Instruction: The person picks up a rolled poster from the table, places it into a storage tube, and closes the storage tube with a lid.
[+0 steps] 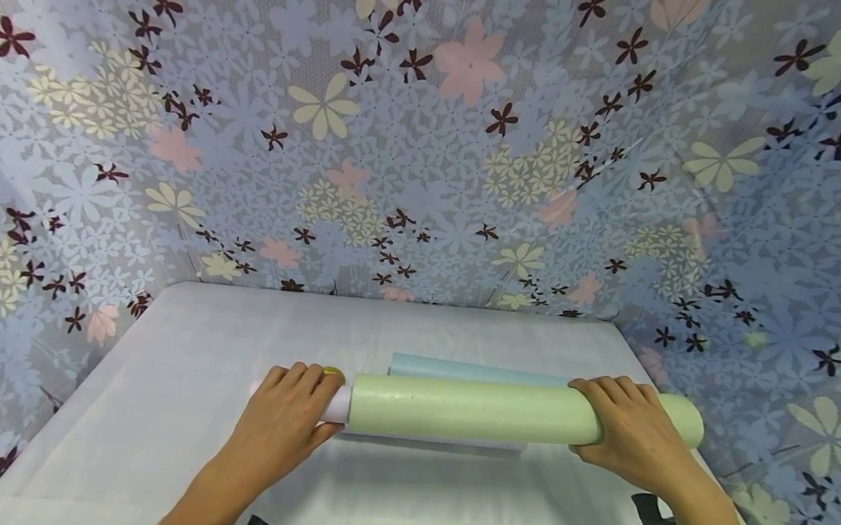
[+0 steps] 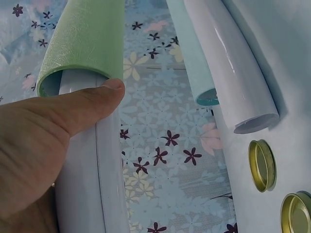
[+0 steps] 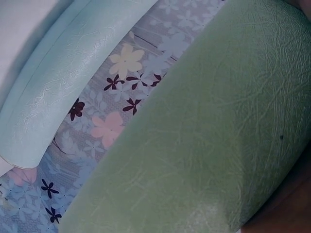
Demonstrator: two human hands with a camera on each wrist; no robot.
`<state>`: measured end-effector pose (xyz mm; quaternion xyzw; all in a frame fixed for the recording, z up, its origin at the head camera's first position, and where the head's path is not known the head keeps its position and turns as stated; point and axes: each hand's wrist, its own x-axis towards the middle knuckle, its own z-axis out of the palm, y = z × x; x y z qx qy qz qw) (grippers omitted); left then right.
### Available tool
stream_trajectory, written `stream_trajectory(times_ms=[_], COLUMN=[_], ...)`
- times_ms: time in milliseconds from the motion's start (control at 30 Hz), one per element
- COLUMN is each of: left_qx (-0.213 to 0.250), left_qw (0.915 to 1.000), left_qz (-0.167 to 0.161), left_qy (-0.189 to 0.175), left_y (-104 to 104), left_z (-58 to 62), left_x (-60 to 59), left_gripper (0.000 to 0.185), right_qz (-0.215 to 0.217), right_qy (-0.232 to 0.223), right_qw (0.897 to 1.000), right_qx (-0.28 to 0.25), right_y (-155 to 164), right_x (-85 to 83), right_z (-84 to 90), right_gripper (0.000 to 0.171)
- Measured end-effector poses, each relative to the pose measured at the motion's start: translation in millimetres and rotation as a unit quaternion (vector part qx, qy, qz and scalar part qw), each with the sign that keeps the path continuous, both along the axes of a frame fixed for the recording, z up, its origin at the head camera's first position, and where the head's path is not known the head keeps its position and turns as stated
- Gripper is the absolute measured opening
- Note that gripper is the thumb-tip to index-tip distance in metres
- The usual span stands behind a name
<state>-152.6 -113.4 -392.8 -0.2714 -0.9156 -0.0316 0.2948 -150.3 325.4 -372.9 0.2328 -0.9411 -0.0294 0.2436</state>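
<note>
My left hand (image 1: 290, 407) grips a white tube (image 2: 90, 160) that has a long seam. One end of this tube sits inside the open mouth of a pale green textured tube (image 1: 469, 410), and my left thumb (image 2: 99, 102) lies right at the green rim. Toward its other end, my right hand (image 1: 630, 428) wraps over the green tube from above. Both hands hold the pair roughly level over the table. The far right end of the green tube extends past my right hand.
Behind the green tube lies a light blue tube (image 1: 472, 368) on the white table (image 1: 243, 324). Another white tube (image 2: 233, 68) lies beside it, with gold round caps (image 2: 262, 166) near its end. Flowered cloth (image 1: 427, 150) rises behind and along both sides.
</note>
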Motion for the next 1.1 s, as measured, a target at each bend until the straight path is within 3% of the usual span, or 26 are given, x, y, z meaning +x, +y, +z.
stream_trajectory(times_ms=[600, 900, 1100], left_qx=[-0.007, -0.001, -0.012], left_qw=[0.9999, 0.9996, 0.9991], left_qz=[0.002, -0.003, 0.014], left_qy=[-0.012, -0.028, -0.038], left_y=[4.2, 2.6, -4.4], left_z=[0.5, 1.0, 4.5], left_x=[0.9, 2.2, 6.5], left_gripper=[0.054, 0.062, 0.064], right_qz=[0.005, 0.006, 0.007], right_qy=[0.008, 0.010, 0.015], right_qw=[1.000, 1.000, 1.000], right_qx=[0.001, 0.003, 0.002], right_y=[-1.2, 0.3, 2.3], right_x=[-1.3, -0.8, -0.2], right_z=[0.7, -0.2, -2.0], right_gripper=[0.078, 0.079, 0.080])
